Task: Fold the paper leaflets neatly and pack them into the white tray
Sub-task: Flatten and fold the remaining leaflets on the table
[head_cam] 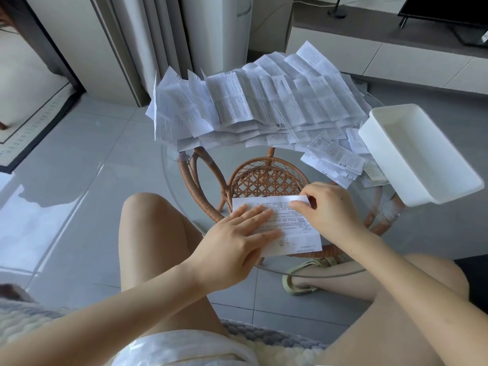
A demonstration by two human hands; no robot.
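Leaflet (298, 233) lies on the near glass tabletop (182, 186). Left hand (237, 233) presses it with flat, straight fingers, while the right hand (330, 207) fingers pinch its far right edge, mid-fold. Risks: paper slips on the glass, giving a skewed crease. The white tray (396, 159), tilted at the right rim, looks tippable if bumped.

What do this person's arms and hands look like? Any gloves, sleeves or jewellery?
No gloves on the left hand or the right hand, and no sleeves on either forearm as far as the frame shows. No watch or bracelet at either wrist. A faint mark on one left finger might be a thin ring; too small to tell.
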